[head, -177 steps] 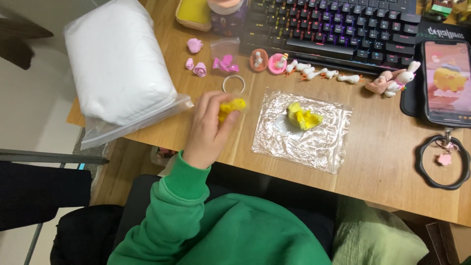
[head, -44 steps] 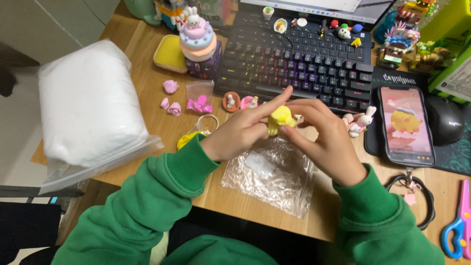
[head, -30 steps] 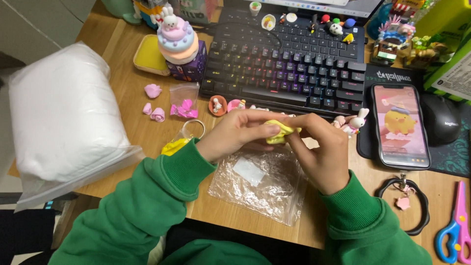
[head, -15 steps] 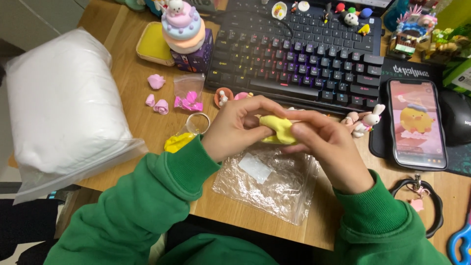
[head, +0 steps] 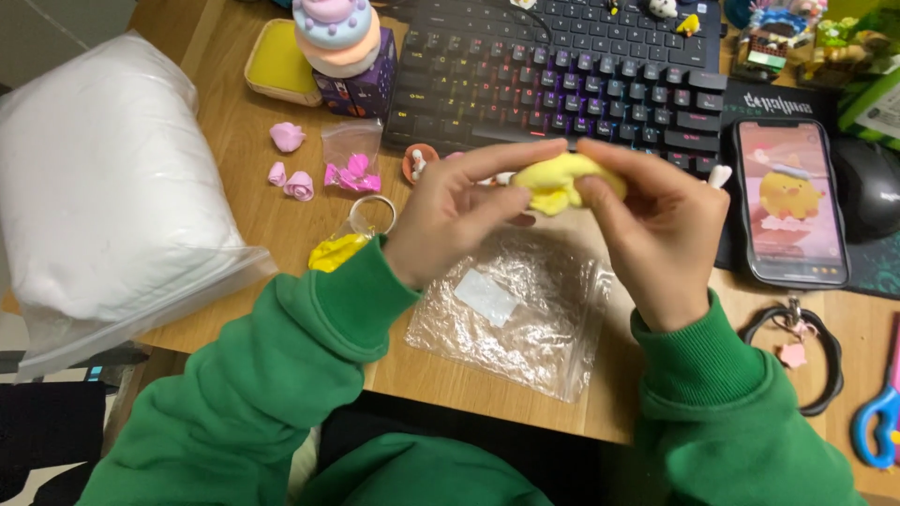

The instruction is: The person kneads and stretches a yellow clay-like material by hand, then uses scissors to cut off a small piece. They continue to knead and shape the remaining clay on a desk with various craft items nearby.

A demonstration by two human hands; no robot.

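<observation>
Clay (head: 561,180), yellow, soft lump, held in the air between both hands above the plastic sheet (head: 511,305) at the desk's (head: 239,201) near edge, just short of the keyboard (head: 562,80). Progress, judged: the lump is still rough and uneven, with a fold hanging at its left lower side and no clear figure formed, so the shaping looks early to midway; smoothing and any detail work appear left to do. Listed left to right: white bag (head: 103,187) of pale material lying at the desk's left end; pink pieces (head: 291,173) on the wood beside it; small clear bag (head: 352,159) with more pink bits; yellow scrap (head: 336,251) by a ring, near the left cuff. Left hand (head: 450,220), green sleeve, palm turned inward, index finger stretched over the top of the lump and thumb beneath, pinching its left end. Right hand (head: 661,230), green sleeve, wrist bent, fingers curled toward the left hand, thumb and forefinger pressed on the lump's right end. Both hands are clear of the sheet below. Further right: phone (head: 790,201) lying flat with a yellow chick picture on its screen; dark ring (head: 825,361) with a pink charm; blue scissors (head: 879,422) at the frame's edge.
</observation>
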